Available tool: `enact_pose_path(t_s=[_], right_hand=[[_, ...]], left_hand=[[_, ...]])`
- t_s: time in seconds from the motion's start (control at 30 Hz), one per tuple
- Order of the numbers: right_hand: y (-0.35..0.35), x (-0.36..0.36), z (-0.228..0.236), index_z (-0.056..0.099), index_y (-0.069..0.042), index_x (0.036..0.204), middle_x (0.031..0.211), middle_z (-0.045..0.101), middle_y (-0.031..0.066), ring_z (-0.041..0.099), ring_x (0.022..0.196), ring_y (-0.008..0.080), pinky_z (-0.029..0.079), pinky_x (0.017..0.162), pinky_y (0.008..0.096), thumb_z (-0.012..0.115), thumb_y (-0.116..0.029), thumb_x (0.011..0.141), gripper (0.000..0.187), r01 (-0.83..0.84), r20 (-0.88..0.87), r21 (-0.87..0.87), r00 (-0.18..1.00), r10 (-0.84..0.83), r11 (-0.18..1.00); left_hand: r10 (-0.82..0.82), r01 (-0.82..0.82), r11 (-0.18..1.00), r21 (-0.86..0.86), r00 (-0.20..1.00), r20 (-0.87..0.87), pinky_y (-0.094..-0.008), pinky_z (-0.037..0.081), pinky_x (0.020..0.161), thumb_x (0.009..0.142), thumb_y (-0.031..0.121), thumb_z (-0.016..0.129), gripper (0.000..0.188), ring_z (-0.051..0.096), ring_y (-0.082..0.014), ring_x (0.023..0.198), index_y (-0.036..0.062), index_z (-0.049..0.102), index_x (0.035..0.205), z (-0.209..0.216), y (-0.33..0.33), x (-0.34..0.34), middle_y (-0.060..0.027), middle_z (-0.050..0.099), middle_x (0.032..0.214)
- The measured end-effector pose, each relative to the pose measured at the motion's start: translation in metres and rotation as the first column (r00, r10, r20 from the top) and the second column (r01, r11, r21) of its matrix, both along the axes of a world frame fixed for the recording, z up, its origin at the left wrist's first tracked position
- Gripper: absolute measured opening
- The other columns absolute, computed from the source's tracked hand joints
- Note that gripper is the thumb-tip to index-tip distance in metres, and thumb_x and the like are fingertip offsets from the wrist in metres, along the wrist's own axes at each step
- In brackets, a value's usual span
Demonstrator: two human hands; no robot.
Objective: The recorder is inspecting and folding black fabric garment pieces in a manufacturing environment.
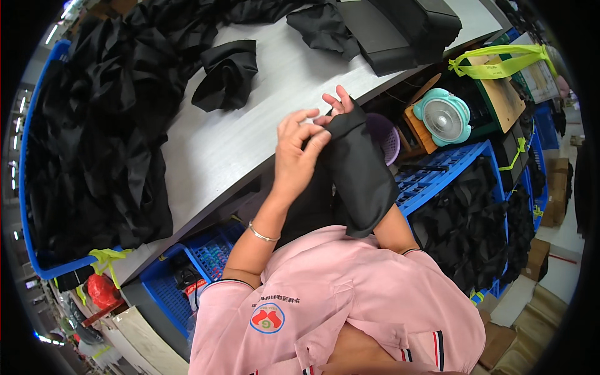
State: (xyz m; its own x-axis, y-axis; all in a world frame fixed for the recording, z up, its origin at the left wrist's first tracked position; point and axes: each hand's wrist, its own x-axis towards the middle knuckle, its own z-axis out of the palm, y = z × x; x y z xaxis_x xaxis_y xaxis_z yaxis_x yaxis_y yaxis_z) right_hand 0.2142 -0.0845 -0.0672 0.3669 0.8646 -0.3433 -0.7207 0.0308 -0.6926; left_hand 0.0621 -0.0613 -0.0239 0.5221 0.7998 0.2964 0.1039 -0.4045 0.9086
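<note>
A tube-shaped piece of black fabric [359, 172] is drawn over my right forearm, covering it from below the elbow to the hand. The fingers of my right hand [339, 105] stick out of the tube's upper end, stretched and apart; the palm is mostly hidden by the cloth. My left hand [295, 153], with a bangle on the wrist, meets the tube's upper edge, thumb and fingertips closed on the cloth there. Another black fabric piece [228, 72] lies loose on the grey table [215, 140] beyond my hands.
A blue crate [34, 134] heaped with black cloth stands at the left. Stacked black pieces [400, 34] lie on the table's far right. Right of the table are a purple basket [390, 140], a turquoise fan [444, 117] and a blue crate of black pieces [459, 209].
</note>
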Motion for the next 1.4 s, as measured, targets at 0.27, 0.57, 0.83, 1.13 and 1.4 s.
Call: enact_pose_path(t_s=[0.27,0.57,0.83,1.13,1.4], right_hand=[[-0.042,-0.006,-0.005,0.036,-0.011,0.146,0.133,0.049,0.0131,0.061,0.104,0.0234,0.051,0.086,0.0342,0.055,-0.022,0.1,0.051,-0.149,0.053,0.069,0.988,0.146,0.986],[0.029,0.026,-0.027,0.05,-0.004,0.134,0.12,0.056,0.0145,0.061,0.101,0.0242,0.05,0.087,0.0348,0.054,-0.021,0.1,0.038,0.199,0.05,0.253,0.974,-0.219,0.947],[0.027,-0.022,-0.023,0.062,0.002,0.122,0.108,0.062,0.0158,0.062,0.099,0.0248,0.05,0.088,0.0354,0.053,-0.02,0.1,0.033,0.254,0.301,0.265,0.895,-0.33,0.93],[-0.094,-0.065,0.016,0.054,0.001,0.132,0.121,0.06,0.006,0.063,0.11,0.0151,0.048,0.1,0.0317,0.055,-0.01,0.102,0.032,-0.58,0.624,0.03,0.647,0.438,0.814],[-0.077,-0.031,0.025,0.036,0.0,0.148,0.146,0.046,0.0185,0.056,0.127,0.0294,0.044,0.107,0.0406,0.069,-0.016,0.093,0.065,-0.013,0.848,0.044,0.53,-0.03,0.999]], left_hand=[[0.025,-0.014,0.987,-0.158,0.997,0.066,-0.0399,0.037,0.109,0.083,0.014,0.078,0.024,0.047,-0.0309,0.132,0.0056,0.069,0.104,-0.013,0.02,0.016,-0.0162,0.058,0.134],[-0.064,0.059,0.937,0.344,0.998,0.001,-0.0457,0.04,0.107,0.071,0.024,0.088,0.056,0.052,-0.0359,0.127,0.0042,0.065,0.119,0.003,-0.08,0.008,-0.016,0.054,0.137],[0.193,0.22,0.735,-0.642,0.839,0.509,-0.0223,0.047,0.08,0.096,0.0,0.054,0.02,0.059,-0.0074,0.089,-0.0032,0.065,0.113,-0.027,-0.015,0.008,-0.0015,0.065,0.099],[0.57,-0.308,0.769,-0.561,0.728,0.381,-0.0196,0.038,0.061,0.096,0.018,0.071,0.018,0.047,-0.0029,0.069,0.0,0.07,0.092,-0.033,0.133,-0.01,0.0054,0.061,0.079],[0.361,-0.275,0.903,-0.331,0.903,0.232,-0.0193,0.04,0.061,0.09,0.015,0.077,0.017,0.051,-0.0023,0.068,-0.0001,0.072,0.085,0.007,0.048,-0.012,0.0057,0.062,0.074]])
